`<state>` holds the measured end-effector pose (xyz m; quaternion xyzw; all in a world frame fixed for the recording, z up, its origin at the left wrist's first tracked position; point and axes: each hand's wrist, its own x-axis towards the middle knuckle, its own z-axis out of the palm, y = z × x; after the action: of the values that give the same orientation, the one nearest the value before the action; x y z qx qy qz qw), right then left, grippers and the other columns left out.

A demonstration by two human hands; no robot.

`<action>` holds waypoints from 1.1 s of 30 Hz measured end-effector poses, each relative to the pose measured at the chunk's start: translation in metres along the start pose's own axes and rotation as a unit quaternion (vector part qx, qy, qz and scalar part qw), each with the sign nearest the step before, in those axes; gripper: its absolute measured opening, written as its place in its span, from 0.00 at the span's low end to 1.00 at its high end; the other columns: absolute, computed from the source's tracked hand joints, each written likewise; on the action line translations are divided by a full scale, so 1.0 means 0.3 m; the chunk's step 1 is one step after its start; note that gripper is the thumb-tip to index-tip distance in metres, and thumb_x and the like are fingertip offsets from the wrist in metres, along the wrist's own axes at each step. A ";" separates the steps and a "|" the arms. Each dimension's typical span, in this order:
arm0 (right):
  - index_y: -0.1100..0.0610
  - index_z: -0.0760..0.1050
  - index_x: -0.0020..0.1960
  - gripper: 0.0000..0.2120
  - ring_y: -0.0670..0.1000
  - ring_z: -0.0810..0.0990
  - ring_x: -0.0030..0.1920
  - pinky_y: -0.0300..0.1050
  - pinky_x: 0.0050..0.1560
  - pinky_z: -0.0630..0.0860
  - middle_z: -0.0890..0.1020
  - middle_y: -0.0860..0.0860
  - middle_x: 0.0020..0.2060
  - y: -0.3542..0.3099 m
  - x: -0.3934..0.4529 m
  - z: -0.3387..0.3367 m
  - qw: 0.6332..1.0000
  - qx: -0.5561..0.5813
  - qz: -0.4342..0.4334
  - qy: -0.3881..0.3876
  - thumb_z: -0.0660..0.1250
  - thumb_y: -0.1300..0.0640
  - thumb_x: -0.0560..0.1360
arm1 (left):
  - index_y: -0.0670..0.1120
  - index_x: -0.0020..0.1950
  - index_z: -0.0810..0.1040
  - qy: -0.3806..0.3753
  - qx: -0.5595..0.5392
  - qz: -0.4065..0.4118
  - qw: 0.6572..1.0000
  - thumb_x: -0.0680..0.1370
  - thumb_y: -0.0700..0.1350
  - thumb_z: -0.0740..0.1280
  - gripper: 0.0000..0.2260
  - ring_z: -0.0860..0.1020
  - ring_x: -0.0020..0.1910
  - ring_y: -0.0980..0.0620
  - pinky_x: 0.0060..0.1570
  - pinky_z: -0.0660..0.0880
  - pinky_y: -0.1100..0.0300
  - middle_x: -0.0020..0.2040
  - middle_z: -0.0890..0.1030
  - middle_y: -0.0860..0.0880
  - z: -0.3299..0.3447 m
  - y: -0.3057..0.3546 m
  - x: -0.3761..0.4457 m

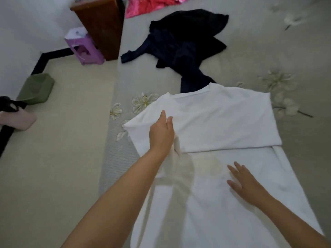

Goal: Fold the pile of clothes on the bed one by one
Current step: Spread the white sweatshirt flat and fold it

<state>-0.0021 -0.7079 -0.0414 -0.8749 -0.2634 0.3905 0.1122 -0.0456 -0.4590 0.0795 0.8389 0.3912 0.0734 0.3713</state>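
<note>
A white T-shirt lies spread flat on the bed, its neck pointing away from me and its right sleeve folded across the chest. My left hand rests on the shirt by its left sleeve, thumb and fingers pinching a fold of the cloth. Lower down, my right hand lies flat on the shirt's body with the fingers spread. Beyond the collar sits a crumpled pile of dark navy clothes. A pink and red garment lies at the far edge of the bed.
The bed's pale flowered sheet stretches to the right. To the left is bare floor with a wooden cabinet, a purple stool, a green case and a pink object.
</note>
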 end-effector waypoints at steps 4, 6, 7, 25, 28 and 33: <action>0.55 0.54 0.74 0.26 0.49 0.56 0.74 0.36 0.68 0.53 0.58 0.52 0.74 0.227 -0.050 -0.120 0.986 0.141 0.067 0.064 0.58 0.53 0.79 | 0.56 0.74 0.36 -0.174 -0.287 -0.143 0.931 0.81 0.54 0.52 0.28 0.69 0.65 0.50 0.62 0.65 0.55 0.71 0.64 0.52 0.290 0.275 0.096; 0.57 0.59 0.72 0.23 0.51 0.61 0.72 0.37 0.66 0.56 0.64 0.54 0.71 0.314 -0.051 -0.156 0.974 0.181 0.101 0.089 0.59 0.55 0.79 | 0.60 0.72 0.34 -0.214 -0.407 -0.217 0.861 0.80 0.57 0.52 0.29 0.63 0.70 0.42 0.65 0.64 0.49 0.76 0.53 0.48 0.402 0.319 0.127; 0.58 0.61 0.72 0.23 0.52 0.64 0.70 0.38 0.66 0.58 0.65 0.55 0.71 0.348 -0.042 -0.167 0.971 0.189 0.109 0.098 0.59 0.55 0.79 | 0.60 0.73 0.35 -0.213 -0.420 -0.226 0.853 0.80 0.56 0.52 0.29 0.62 0.71 0.41 0.67 0.63 0.48 0.76 0.52 0.48 0.444 0.309 0.134; 0.60 0.56 0.73 0.34 0.57 0.70 0.63 0.40 0.59 0.64 0.69 0.61 0.65 0.032 0.334 -0.087 0.871 0.388 0.204 0.219 0.69 0.55 0.73 | 0.47 0.73 0.62 -0.115 0.371 0.037 0.921 0.80 0.50 0.55 0.21 0.56 0.73 0.44 0.68 0.51 0.41 0.74 0.60 0.45 0.328 -0.378 0.084; 0.62 0.68 0.66 0.24 0.57 0.74 0.60 0.39 0.55 0.66 0.76 0.60 0.59 0.071 0.334 -0.172 0.916 0.316 0.152 0.196 0.69 0.60 0.72 | 0.43 0.70 0.67 -0.059 0.332 0.067 0.939 0.76 0.50 0.55 0.24 0.62 0.70 0.39 0.65 0.55 0.38 0.70 0.67 0.41 0.345 -0.363 0.146; 0.57 0.71 0.64 0.26 0.52 0.73 0.54 0.40 0.50 0.66 0.74 0.61 0.58 0.220 0.327 -0.460 0.930 0.286 0.131 0.191 0.73 0.55 0.69 | 0.47 0.74 0.58 -0.080 0.350 0.028 0.933 0.80 0.49 0.57 0.23 0.53 0.74 0.41 0.68 0.51 0.43 0.75 0.58 0.42 0.368 -0.348 0.277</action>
<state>0.1796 -0.7078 -0.0368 -0.8907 0.0030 0.2860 0.3532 -0.0060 -0.4188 -0.0840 0.9292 0.3378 -0.1251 0.0825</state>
